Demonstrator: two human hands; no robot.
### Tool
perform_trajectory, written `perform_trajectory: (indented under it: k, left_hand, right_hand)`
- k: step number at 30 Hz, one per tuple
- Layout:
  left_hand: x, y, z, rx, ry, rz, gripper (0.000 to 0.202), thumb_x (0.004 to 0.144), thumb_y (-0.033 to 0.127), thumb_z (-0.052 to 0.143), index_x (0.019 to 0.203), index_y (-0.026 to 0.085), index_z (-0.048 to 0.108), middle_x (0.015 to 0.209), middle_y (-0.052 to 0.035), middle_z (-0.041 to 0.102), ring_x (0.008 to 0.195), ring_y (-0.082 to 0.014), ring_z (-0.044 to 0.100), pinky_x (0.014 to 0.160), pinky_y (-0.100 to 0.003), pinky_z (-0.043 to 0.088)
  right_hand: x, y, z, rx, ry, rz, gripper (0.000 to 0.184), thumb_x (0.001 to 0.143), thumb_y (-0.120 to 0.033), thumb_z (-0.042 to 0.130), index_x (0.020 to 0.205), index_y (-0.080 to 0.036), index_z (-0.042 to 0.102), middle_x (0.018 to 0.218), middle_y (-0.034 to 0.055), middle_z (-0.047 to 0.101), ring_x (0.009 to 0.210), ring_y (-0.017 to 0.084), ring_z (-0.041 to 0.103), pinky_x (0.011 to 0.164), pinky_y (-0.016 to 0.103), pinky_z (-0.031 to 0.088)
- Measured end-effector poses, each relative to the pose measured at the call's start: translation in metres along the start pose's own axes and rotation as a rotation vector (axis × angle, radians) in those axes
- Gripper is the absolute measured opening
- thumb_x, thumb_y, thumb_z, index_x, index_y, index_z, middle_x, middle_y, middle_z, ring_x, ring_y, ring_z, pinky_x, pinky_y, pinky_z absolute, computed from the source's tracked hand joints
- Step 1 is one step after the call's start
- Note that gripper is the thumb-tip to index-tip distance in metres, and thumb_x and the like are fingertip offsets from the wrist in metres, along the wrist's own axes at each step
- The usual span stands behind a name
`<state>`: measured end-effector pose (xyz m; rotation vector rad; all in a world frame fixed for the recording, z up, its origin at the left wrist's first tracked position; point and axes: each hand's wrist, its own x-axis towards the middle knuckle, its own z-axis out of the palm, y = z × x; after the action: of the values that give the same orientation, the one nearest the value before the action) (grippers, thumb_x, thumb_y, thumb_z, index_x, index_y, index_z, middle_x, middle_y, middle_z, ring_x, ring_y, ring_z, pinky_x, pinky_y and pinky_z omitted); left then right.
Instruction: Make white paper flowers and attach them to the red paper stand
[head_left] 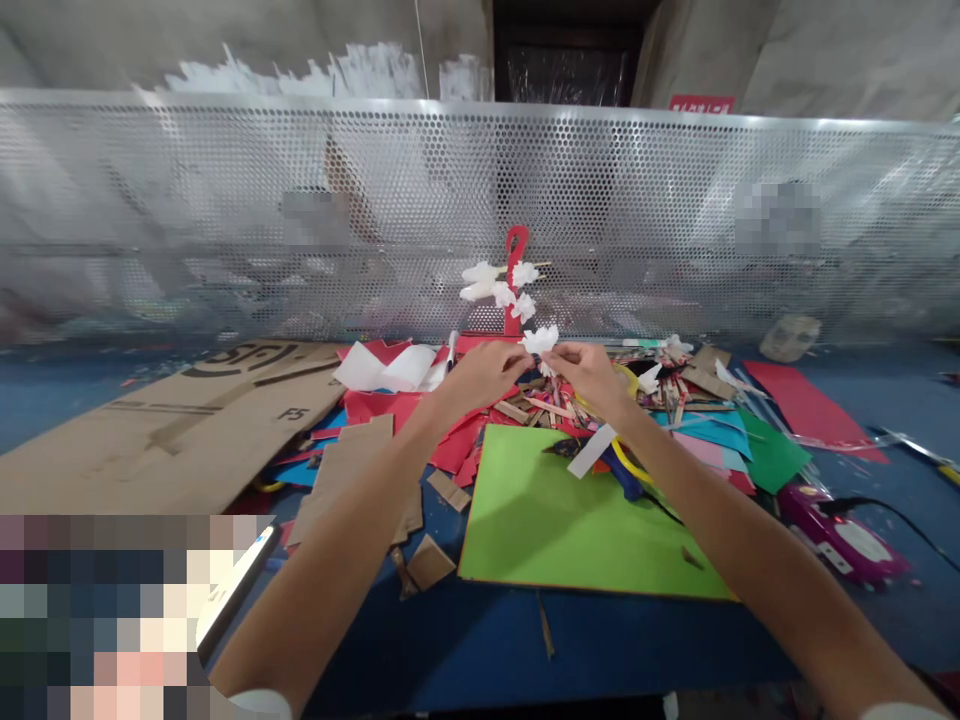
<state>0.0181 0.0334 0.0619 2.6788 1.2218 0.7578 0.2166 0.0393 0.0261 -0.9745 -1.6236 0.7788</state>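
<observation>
Both arms reach forward over a blue table. My left hand and my right hand are closed in pinches on a small white crumpled paper flower held between them. Just beyond stands a red paper stem with a hooked top, carrying several white paper blossoms. Below my hands lies a pile of wooden sticks and coloured paper scraps. A bright green sheet lies flat under my forearms.
A perforated metal screen runs across the back of the table. Flat cardboard lies left. Red, teal and green paper sheets lie right, with a purple glue gun and its cord. A phone rests at lower left.
</observation>
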Motion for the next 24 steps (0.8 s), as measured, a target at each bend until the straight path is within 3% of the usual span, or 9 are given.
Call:
perform_trajectory:
  k: [5,9,13,19,24]
  left_hand:
    - [0.001,0.011,0.013,0.037,0.051,-0.033,0.034,0.096,0.030,0.038,0.086,0.018,0.069,0.076,-0.0065,0.067,0.069,-0.0180,0.058,0.063,-0.028,0.037]
    - [0.001,0.003,0.013,0.049,0.064,-0.054,0.033,0.096,0.030,0.039,0.097,0.020,0.071,0.091,-0.0088,0.071,0.082,-0.0207,0.063,0.072,-0.029,0.042]
    - [-0.001,-0.007,-0.001,0.014,0.031,-0.012,0.032,0.096,0.028,0.041,0.104,0.021,0.071,0.101,-0.0071,0.072,0.088,-0.0198,0.064,0.076,-0.029,0.042]
    - [-0.004,-0.009,-0.022,-0.083,-0.101,0.044,0.030,0.094,0.027,0.045,0.099,0.016,0.072,0.077,-0.0055,0.069,0.070,-0.0140,0.059,0.068,-0.025,0.041]
    - [-0.004,-0.015,-0.020,-0.172,-0.161,0.075,0.029,0.093,0.029,0.046,0.088,0.015,0.070,0.060,-0.0006,0.056,0.052,-0.0089,0.043,0.054,-0.024,0.033]
  right_hand:
    - [-0.007,-0.003,0.003,-0.276,0.166,-0.186,0.029,0.084,-0.045,0.060,0.077,-0.017,0.065,0.074,0.0043,0.067,0.069,0.019,0.061,0.067,0.030,0.045]
    - [-0.003,0.000,-0.003,-0.159,-0.012,-0.126,0.035,0.083,-0.051,0.061,0.080,-0.017,0.068,0.078,0.0052,0.069,0.073,0.019,0.062,0.069,0.031,0.048]
    - [0.003,0.002,-0.010,0.026,-0.196,-0.001,0.037,0.074,-0.053,0.071,0.082,-0.017,0.071,0.078,0.0052,0.069,0.067,0.017,0.060,0.065,0.031,0.049]
    - [-0.002,-0.003,-0.009,0.088,-0.250,0.020,0.030,0.073,-0.047,0.075,0.082,-0.018,0.074,0.073,0.0035,0.067,0.064,0.014,0.058,0.063,0.029,0.048]
    - [-0.007,-0.001,-0.005,0.304,-0.312,0.112,0.027,0.070,-0.041,0.080,0.085,-0.020,0.075,0.082,0.0040,0.071,0.071,0.014,0.062,0.068,0.028,0.051]
